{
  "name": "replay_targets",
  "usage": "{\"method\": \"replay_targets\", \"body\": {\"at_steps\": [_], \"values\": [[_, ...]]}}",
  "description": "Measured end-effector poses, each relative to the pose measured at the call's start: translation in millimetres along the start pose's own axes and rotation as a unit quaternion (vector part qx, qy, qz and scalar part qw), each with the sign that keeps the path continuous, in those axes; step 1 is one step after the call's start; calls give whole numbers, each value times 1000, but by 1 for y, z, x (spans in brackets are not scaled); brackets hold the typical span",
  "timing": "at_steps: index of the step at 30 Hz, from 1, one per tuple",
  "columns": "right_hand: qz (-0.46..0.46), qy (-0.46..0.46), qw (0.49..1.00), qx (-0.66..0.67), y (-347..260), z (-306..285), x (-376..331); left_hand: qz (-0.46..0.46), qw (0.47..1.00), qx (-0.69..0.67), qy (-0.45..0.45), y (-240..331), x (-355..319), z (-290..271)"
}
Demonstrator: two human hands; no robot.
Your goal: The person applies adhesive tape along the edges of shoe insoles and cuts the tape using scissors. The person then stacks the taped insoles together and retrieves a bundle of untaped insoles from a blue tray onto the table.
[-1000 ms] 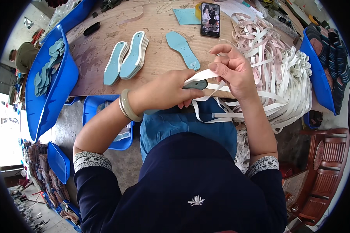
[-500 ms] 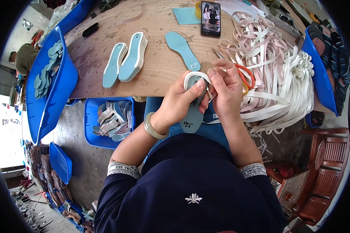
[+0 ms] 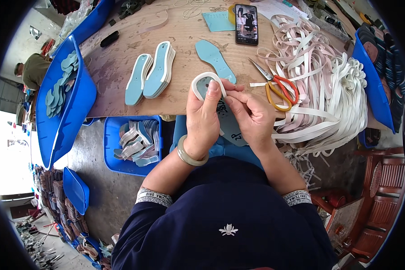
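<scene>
Above the table's near edge, my left hand [image 3: 202, 112] grips a blue-grey insole [image 3: 232, 128], its thumb lying over the face. A white strip [image 3: 196, 83] curves round the insole's rounded far end. My right hand [image 3: 255, 118] pinches the strip at the insole's right edge; its fingertips are partly hidden. A loose blue insole [image 3: 215, 59] lies just beyond my hands. Orange-and-yellow-handled scissors [image 3: 280, 90] rest right of them. Two stacks of white-edged insoles, a shorter one [image 3: 137, 85] and a taller one [image 3: 159, 75], stand to the left.
A heap of white and pink strips [image 3: 326, 101] covers the table's right side. A phone [image 3: 246, 27] stands at the back. Blue bins hold insoles at the left [image 3: 84, 99] and below the table edge [image 3: 129, 168]; another blue bin [image 3: 374, 96] is at far right.
My hands have turned the held insole, its rounded end swinging left. My right hand has shifted down along the edge, and the scissors now show more fully.
</scene>
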State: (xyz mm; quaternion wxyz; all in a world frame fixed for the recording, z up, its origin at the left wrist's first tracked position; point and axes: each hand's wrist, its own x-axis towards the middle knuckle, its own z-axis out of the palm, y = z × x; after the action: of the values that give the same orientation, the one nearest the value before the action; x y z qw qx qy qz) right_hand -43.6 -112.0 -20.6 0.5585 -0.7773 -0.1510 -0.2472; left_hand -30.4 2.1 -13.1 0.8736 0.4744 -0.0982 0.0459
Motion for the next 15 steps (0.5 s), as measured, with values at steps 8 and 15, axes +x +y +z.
{"method": "replay_targets", "body": {"at_steps": [8,15], "values": [[142,-62,986,67,5,4,4,-39,996,69,48,2,1,-2],[120,-81,986,82,11,-6,-9,-54,994,57,81,5,1,-13]]}}
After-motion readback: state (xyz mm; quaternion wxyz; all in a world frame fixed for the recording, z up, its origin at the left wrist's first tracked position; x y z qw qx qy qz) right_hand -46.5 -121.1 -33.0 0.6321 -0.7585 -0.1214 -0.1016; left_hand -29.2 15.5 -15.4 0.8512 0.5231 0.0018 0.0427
